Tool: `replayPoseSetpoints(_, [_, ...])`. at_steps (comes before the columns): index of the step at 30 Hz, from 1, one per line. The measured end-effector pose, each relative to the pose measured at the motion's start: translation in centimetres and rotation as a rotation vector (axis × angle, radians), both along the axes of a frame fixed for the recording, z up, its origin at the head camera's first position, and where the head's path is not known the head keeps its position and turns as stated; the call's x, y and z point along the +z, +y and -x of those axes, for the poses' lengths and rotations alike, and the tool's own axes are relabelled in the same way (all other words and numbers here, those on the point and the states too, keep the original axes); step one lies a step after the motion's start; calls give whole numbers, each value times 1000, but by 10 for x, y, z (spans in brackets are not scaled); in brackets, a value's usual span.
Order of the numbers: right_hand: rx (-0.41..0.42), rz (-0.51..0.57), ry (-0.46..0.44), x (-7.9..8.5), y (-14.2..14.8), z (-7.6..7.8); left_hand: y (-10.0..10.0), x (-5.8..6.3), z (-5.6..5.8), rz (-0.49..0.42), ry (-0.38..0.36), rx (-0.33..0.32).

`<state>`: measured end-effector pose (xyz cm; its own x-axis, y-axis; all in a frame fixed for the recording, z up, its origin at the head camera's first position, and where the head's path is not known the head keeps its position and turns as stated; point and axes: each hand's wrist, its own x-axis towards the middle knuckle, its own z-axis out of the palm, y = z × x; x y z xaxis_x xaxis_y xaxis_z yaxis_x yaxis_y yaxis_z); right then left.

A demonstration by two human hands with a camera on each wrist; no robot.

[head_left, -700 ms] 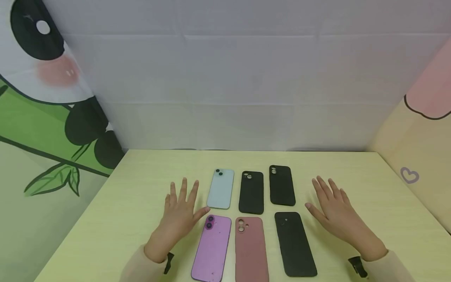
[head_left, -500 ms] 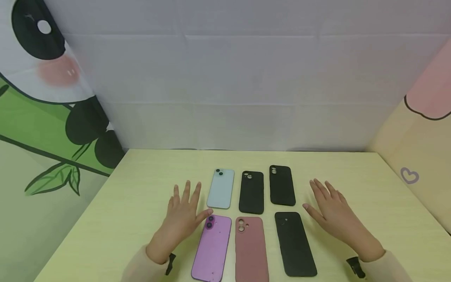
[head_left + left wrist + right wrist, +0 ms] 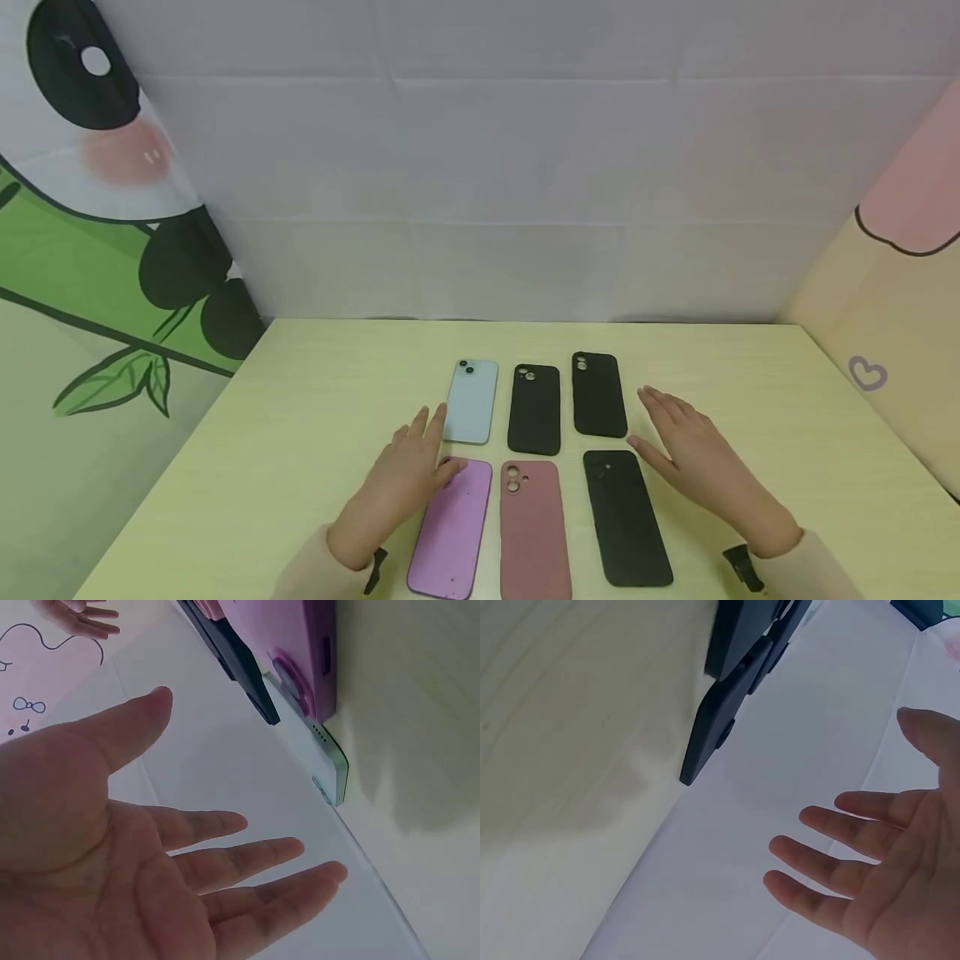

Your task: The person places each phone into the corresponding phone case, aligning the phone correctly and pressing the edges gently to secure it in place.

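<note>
My left hand (image 3: 401, 479) hovers with fingers extended over the left side of the purple phone (image 3: 453, 537), hiding its camera corner in the head view. A gap shows between that hand and the purple phone (image 3: 311, 652) in the left wrist view. Behind lies a light blue phone (image 3: 472, 404). To the right of the black phone (image 3: 628, 521), my right hand (image 3: 701, 458) is held with fingers spread, holding nothing. Between the phones lies a pink phone case (image 3: 535, 533). Two black phone cases, one in the middle (image 3: 534, 412) and another farther right (image 3: 600, 396), form the back row.
The pale yellow tabletop (image 3: 315, 375) ends at a grey-white cloth backdrop (image 3: 480, 192). A printed cartoon panel (image 3: 90, 233) stands at the left, and a cream panel with a heart (image 3: 885, 333) at the right.
Both hands have moved inward, toward the phones. The left now overlaps the purple phone's top corner in the head view; the right has come nearer the black phone. The phones and cases lie still.
</note>
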<state>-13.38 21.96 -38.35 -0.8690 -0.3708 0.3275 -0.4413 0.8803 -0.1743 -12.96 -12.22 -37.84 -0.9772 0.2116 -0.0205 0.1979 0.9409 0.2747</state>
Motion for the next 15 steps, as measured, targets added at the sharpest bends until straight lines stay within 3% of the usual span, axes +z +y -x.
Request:
replayPoseSetpoints(10, [93, -17, 49, 5, -24, -2, 10, -2, -16, 42, -24, 6])
replayPoseSetpoints(15, [143, -42, 44, 5, -38, -6, 16, -5, -23, 57, 9, -1])
